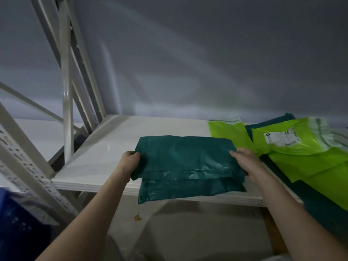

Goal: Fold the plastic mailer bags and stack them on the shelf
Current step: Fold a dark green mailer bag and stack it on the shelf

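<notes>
Two hands clamped on one folded dark green mailer bag: left hand pinches left edge, right hand grips right edge | position: held over white shelf front lip | step: placing; next likely lowering flat | alongside: lime green mailers over dark green ones, unfolded, right | containers: blue crate, contents unclear

One view only, worn on my head, wide-angle, looking forward and down over my forearms. It faces the white flat metal shelf board at close range, grey wall behind. White perforated steel rack upright fills the left edge.
</notes>
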Tool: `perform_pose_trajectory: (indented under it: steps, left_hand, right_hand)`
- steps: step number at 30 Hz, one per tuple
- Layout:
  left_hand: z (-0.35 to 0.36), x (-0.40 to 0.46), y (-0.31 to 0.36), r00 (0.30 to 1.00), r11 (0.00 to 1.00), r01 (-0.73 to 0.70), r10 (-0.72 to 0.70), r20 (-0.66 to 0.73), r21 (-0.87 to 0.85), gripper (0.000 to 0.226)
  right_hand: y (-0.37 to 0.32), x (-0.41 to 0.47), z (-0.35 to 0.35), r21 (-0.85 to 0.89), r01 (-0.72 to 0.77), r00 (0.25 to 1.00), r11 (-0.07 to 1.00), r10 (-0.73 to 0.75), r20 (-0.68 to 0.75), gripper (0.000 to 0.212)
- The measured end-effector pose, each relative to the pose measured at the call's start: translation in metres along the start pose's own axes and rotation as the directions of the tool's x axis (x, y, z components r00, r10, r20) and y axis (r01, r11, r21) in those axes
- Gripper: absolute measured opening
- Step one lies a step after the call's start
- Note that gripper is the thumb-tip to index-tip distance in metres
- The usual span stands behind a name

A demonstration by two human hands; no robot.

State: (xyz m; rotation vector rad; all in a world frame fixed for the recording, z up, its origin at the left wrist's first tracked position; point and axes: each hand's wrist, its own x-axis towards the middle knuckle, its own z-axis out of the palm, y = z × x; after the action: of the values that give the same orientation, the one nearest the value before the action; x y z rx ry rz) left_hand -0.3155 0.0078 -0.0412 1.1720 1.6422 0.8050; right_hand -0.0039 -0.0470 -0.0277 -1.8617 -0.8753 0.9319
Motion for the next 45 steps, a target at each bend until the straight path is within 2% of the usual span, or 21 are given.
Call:
perform_pose_trajectory:
  steps: [3,5,8,14,19,24,26,29,31,35,40,45]
  left_hand:
    - [0.005,-0.004,-0.002,0.999,0.999,0.045,-0.045,0.006,-0.023,0.021]
    - [0.008,-0.006,-0.005,0.998,0.998,0.053,-0.053,0.016,-0.036,0.024]
    - [0.012,-0.011,-0.005,0.998,0.997,0.062,-0.060,0.035,-0.055,0.026]
    - [0.019,-0.015,0.000,0.987,0.960,0.134,-0.107,0.122,-0.245,0.021]
    - [0.018,-0.009,0.004,0.970,0.922,0.182,-0.111,0.216,-0.342,0.026]
    - [0.018,-0.011,-0.001,0.984,0.924,0.162,-0.126,0.122,-0.348,0.032]
    - [0.018,-0.011,-0.004,0.994,0.950,0.107,-0.090,0.069,-0.293,0.031]
    - [0.016,-0.009,-0.008,0.996,0.997,-0.048,0.042,-0.075,-0.067,0.034]
    - [0.013,-0.011,-0.009,0.981,0.991,-0.117,0.125,-0.151,0.065,0.037]
    - [0.015,-0.017,-0.012,0.944,0.948,-0.212,0.261,-0.201,0.237,0.045]
    - [0.021,-0.021,-0.017,0.934,0.922,-0.209,0.287,-0.215,0.325,0.049]
    - [0.026,-0.024,-0.031,0.962,0.916,-0.143,0.217,-0.165,0.375,0.036]
  right_hand:
    - [0.000,-0.002,0.000,-0.005,-0.006,1.000,1.000,0.006,-0.027,0.053]
    - [-0.001,-0.005,0.000,-0.001,-0.041,0.999,0.999,0.041,-0.003,0.060]
    - [0.001,-0.008,-0.001,0.032,-0.082,0.994,0.996,0.079,0.082,0.034]
    - [0.009,-0.009,0.003,0.065,-0.079,0.985,0.995,0.068,0.159,0.019]
    - [0.011,-0.004,0.003,0.027,0.003,0.996,1.000,-0.005,0.084,0.017]
    - [0.010,0.004,-0.003,-0.085,0.080,0.996,0.993,-0.083,-0.030,0.015]
    - [0.013,0.005,-0.005,-0.106,0.091,0.994,0.990,-0.098,-0.055,0.016]
    - [0.017,0.003,-0.005,-0.158,0.097,0.991,0.983,-0.110,-0.074,0.020]
    - [0.017,0.001,-0.005,-0.186,0.090,0.993,0.979,-0.103,-0.065,0.017]
    - [0.018,-0.002,-0.007,-0.252,0.116,0.987,0.961,-0.139,-0.075,0.016]
    - [0.022,-0.007,-0.009,-0.284,0.150,0.982,0.947,-0.176,-0.072,0.018]
    - [0.027,-0.008,-0.010,-0.348,0.140,0.986,0.927,-0.162,-0.034,0.020]
